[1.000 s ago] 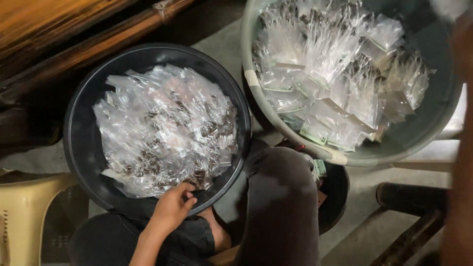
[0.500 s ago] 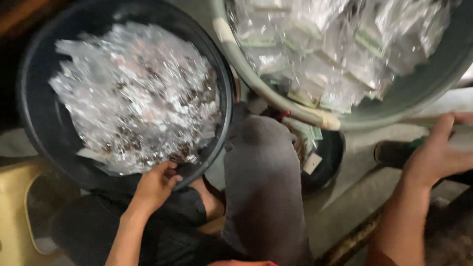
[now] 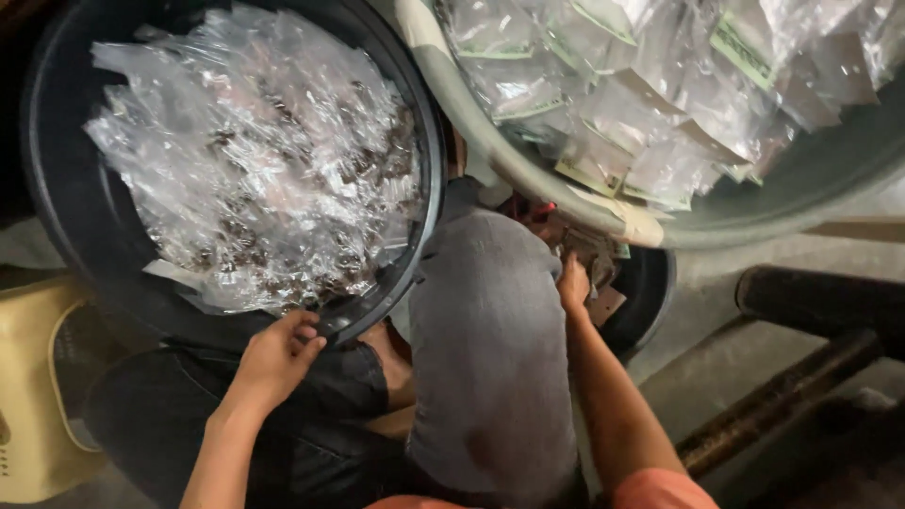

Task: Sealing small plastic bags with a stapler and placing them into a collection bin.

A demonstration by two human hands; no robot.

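Note:
My left hand (image 3: 278, 353) grips the near rim of a black round basin (image 3: 66, 203) that rests against my lap. The basin is heaped with small clear plastic packets (image 3: 255, 160) holding dark bits. My right hand (image 3: 572, 280) reaches past my grey-trousered knee (image 3: 490, 349) into a small black bowl (image 3: 649, 283) under a large grey basin (image 3: 528, 179). Its fingertips lie among paper labels and packets there; whether they hold one is hidden. The grey basin is full of clear packets with green-and-white labels (image 3: 660, 85).
A pale yellow plastic stool (image 3: 38, 386) stands at the lower left. Dark wooden bars (image 3: 820, 302) run across the concrete floor at the right. The two basins almost touch above my knee.
The view has tilted down and nearer. My right hand has swung in from the far right to the small black bowl by my knee. My left hand stays on the black basin's rim.

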